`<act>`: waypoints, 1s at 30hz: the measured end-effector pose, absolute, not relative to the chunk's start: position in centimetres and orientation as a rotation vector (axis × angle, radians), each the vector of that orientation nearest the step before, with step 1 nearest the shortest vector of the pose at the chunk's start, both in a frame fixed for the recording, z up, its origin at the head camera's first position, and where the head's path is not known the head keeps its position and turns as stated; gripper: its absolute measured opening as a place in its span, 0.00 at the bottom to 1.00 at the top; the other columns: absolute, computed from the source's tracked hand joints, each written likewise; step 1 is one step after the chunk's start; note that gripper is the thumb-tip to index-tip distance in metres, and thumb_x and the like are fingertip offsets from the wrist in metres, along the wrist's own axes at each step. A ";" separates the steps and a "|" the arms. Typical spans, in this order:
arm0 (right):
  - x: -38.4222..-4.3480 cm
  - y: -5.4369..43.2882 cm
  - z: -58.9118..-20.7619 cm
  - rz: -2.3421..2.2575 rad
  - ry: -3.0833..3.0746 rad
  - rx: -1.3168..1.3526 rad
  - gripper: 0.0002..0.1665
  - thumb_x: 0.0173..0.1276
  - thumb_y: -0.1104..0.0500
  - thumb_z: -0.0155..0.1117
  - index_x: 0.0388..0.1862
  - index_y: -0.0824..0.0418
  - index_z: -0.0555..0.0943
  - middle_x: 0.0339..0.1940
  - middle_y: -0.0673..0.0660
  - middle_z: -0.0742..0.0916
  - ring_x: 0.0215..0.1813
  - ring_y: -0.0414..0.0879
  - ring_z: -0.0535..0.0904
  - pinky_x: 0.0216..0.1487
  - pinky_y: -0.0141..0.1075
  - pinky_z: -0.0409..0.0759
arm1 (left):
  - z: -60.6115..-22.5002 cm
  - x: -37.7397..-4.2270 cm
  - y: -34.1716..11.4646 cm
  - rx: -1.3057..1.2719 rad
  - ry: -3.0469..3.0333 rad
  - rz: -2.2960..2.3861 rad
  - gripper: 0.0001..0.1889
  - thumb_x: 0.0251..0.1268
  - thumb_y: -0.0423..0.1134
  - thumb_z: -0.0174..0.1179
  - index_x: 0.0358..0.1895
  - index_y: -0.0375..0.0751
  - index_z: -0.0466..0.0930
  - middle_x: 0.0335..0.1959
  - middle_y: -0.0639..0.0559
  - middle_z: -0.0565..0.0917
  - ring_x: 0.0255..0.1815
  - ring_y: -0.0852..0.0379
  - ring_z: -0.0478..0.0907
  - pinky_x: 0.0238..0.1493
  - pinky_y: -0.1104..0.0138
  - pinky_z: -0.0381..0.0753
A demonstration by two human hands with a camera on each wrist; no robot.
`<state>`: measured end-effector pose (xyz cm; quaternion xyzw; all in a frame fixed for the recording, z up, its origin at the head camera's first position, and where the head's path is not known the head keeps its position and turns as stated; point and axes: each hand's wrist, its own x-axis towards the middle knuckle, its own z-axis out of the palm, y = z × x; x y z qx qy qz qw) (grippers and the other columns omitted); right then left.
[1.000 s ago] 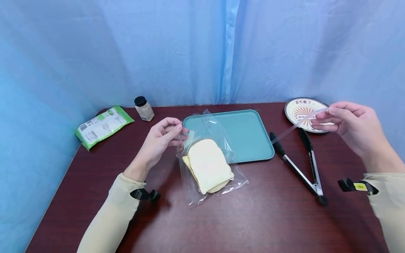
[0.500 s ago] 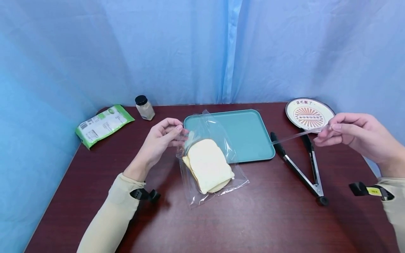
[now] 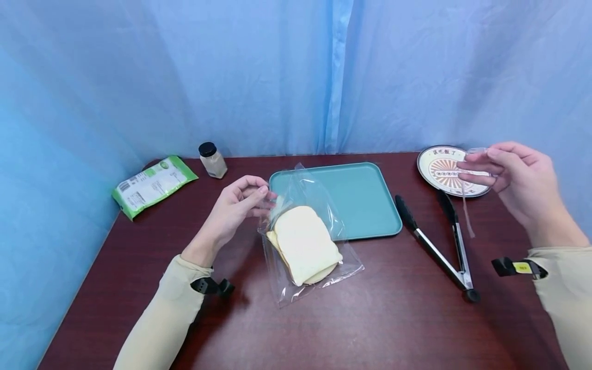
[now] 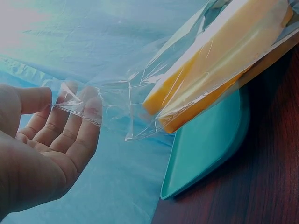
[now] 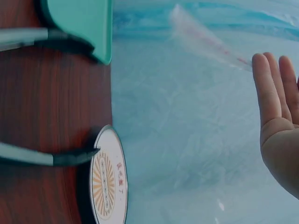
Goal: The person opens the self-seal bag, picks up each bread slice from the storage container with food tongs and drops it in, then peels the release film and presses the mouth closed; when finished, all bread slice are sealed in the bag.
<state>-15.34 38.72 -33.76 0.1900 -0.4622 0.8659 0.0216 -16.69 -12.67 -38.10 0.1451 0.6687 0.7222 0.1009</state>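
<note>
A clear plastic bag (image 3: 287,298) with sandwich bread slices (image 3: 307,244) inside overlaps the front left of the teal tray (image 3: 365,200). My left hand (image 3: 238,205) pinches the bag's upper left edge between thumb and fingers; in the left wrist view the film (image 4: 117,105) stretches from there to the bread (image 4: 187,88). Raised near the plate, my right hand (image 3: 518,177) pinches a thin clear strip (image 3: 466,210) at its fingertips. The strip dangles down past the fingers, and shows blurred in the right wrist view.
Black-and-silver tongs (image 3: 437,255) lie spread right of the tray. Behind them is a patterned plate (image 3: 427,167). A black-capped jar (image 3: 214,163) and a green-and-white packet (image 3: 154,185) are at the back left. Blue curtains (image 3: 259,77) hang behind the table.
The strip was stretched out leftward toward the tray's right edge and now hangs from the right hand. That hand dipped and moved right, then rose back. The left hand stays at the bag.
</note>
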 end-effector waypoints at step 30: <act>-24.3 36.5 -41.8 1.689 -3.083 -0.108 0.31 0.79 0.51 0.59 0.64 0.77 0.70 0.36 0.58 0.84 0.30 0.45 0.83 0.38 0.43 0.87 | -38.6 -16.9 -12.8 0.398 1.968 2.127 0.16 0.76 0.34 0.58 0.56 0.24 0.70 0.40 0.45 0.87 0.42 0.45 0.86 0.47 0.54 0.86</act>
